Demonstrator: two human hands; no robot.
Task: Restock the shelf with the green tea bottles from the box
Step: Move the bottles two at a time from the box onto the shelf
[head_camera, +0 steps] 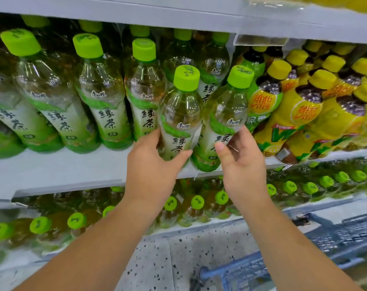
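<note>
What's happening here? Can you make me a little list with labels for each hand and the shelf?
Left hand: grips the left green tea bottle low on its label
Right hand: holds the right green tea bottle
Shelf: row of green tea bottles standing further back
Next door: yellow-capped bottles on the right
Below: green-capped bottles on the lower shelf

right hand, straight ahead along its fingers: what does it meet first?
The green tea bottle directly ahead, just right of the neighbouring bottle that the left hand grips. The right hand has thumb and fingers either side of it; whether it grips is unclear.
</note>
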